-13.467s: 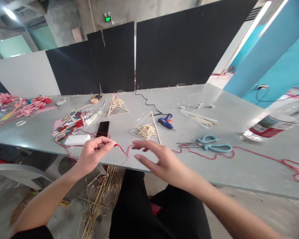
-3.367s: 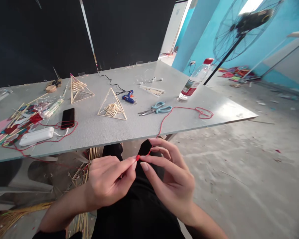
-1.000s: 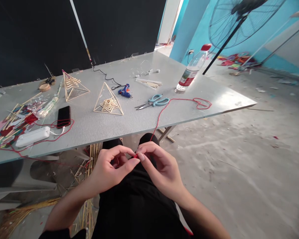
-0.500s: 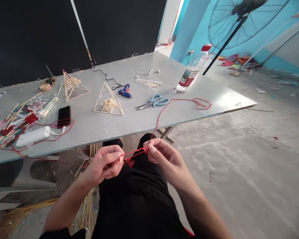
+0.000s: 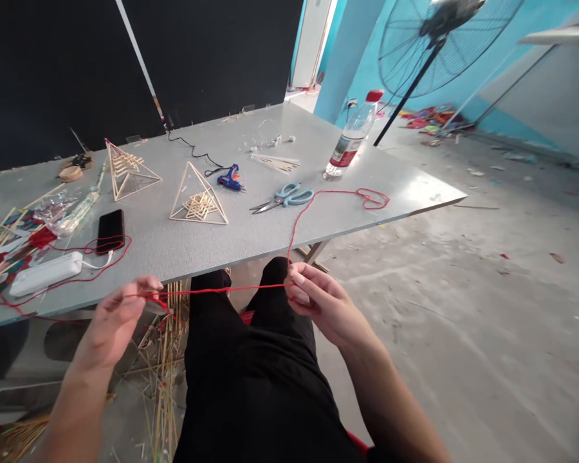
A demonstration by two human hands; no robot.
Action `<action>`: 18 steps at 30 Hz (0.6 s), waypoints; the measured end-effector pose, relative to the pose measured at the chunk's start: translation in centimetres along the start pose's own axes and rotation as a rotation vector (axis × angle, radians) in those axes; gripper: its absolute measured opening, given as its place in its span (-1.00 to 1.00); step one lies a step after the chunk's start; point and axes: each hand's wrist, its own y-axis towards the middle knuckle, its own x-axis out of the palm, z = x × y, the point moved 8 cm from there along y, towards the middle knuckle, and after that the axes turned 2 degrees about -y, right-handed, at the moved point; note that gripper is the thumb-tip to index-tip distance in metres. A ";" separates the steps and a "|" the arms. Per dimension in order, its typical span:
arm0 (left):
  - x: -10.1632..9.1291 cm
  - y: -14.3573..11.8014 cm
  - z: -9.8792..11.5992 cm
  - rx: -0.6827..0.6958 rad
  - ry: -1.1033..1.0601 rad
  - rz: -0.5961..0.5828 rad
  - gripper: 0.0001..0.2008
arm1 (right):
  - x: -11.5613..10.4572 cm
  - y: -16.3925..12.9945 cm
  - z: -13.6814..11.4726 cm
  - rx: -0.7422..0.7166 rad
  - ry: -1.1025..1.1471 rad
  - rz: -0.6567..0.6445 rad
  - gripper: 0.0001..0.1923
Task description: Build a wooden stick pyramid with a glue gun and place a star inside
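Observation:
A red string [image 5: 222, 290] is stretched taut between my two hands, over my lap and below the table's front edge. My left hand [image 5: 116, 316] pinches one end at the left. My right hand [image 5: 318, 301] pinches it at the right. From my right hand the string climbs onto the grey table [image 5: 251, 238] and ends in a loose tangle near the right corner. Blue-handled scissors [image 5: 284, 196] lie beside that run of string.
On the table stand two stick pyramids [image 5: 197, 202], a blue glue gun [image 5: 230, 179], a black phone [image 5: 110, 229], a white power bank [image 5: 45, 273] and a water bottle [image 5: 351, 134]. Loose sticks litter the floor under the table. A standing fan [image 5: 429, 38] is at the right.
My hands have drawn apart: the left has moved out to the left and the string between them has lengthened and gone taut. The view has shifted slightly right.

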 end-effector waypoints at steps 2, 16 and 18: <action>-0.9 -0.3 -1.3 -0.247 -0.438 0.113 -0.61 | 0.1 0.2 -0.2 -0.017 -0.034 0.003 -0.62; 5.7 -0.3 4.0 -0.436 -0.572 -0.525 -0.50 | 0.9 2.6 -1.7 -0.497 -1.086 0.005 -0.56; 6.8 -0.3 4.3 -0.497 -0.492 -0.622 -0.51 | 5.9 3.3 -1.2 -0.432 -0.874 -0.304 -0.56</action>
